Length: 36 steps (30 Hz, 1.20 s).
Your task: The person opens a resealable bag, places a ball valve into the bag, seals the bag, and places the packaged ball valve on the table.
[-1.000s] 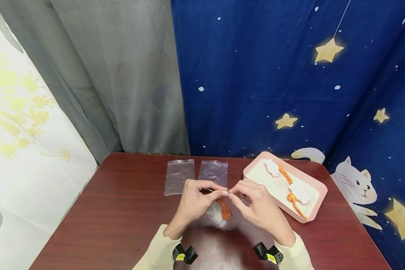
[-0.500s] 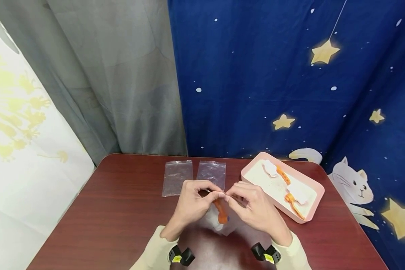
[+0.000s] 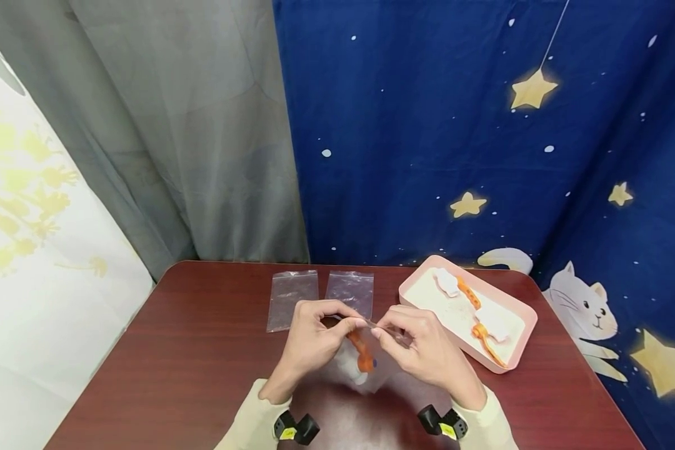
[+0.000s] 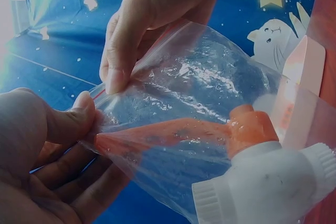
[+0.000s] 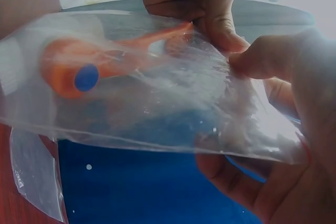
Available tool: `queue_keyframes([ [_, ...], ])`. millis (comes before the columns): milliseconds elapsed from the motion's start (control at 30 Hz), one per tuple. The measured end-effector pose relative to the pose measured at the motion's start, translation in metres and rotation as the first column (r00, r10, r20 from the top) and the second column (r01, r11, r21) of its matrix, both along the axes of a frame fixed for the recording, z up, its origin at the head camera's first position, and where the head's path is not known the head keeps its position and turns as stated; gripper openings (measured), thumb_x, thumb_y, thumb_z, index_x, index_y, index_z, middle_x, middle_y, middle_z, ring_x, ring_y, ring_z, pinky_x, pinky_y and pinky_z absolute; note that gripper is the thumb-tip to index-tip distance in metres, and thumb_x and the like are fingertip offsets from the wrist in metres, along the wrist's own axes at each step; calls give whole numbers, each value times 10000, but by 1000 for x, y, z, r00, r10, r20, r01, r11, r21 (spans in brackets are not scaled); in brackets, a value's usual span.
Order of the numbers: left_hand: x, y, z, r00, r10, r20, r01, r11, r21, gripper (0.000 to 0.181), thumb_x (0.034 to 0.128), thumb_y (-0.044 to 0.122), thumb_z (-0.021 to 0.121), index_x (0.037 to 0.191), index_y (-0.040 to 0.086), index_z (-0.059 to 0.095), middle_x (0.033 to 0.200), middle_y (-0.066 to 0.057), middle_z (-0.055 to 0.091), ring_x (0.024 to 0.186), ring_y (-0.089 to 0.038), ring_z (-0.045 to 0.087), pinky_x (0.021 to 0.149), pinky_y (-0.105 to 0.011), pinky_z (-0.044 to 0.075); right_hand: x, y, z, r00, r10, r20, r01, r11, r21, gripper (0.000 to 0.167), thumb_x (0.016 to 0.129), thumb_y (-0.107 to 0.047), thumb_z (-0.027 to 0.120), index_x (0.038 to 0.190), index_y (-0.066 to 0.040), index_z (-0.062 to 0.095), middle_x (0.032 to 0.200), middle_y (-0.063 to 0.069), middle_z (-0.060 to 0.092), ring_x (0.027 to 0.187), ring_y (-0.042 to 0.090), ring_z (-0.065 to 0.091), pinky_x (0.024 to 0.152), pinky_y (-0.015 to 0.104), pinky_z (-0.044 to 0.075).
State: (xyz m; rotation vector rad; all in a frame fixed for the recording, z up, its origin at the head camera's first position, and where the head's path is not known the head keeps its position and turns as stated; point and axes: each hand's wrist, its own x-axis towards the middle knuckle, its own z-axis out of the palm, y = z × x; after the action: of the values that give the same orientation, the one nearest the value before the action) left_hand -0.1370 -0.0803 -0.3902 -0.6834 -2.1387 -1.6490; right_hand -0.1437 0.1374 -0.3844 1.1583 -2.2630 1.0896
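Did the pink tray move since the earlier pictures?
No, neither way: in the head view, the pink tray keeps its place relative to the table; the whole picture shifted.

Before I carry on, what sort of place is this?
Likely a curtained-off tabletop workspace: a reddish-brown table, a starry blue curtain behind it, and a pink tray holding white-and-orange parts.

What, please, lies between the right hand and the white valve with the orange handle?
A stretch of the clear plastic bag lies there, as the left wrist view shows: the right hand pinches it near its edge, with the valve inside.
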Motion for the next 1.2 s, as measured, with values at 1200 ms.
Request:
queue_keyframes([
  [1200,-5,-28,12,993,103,53,-105,994,40,47,828,115,856,817,95,815,728,-24,767,591,-64,630,505,-197,481,-5,19,4,999,-38,-35,38,999,11,188,898,-110,766,892,-288,708,707,-168,520,658,-21,505,604,93,410],
])
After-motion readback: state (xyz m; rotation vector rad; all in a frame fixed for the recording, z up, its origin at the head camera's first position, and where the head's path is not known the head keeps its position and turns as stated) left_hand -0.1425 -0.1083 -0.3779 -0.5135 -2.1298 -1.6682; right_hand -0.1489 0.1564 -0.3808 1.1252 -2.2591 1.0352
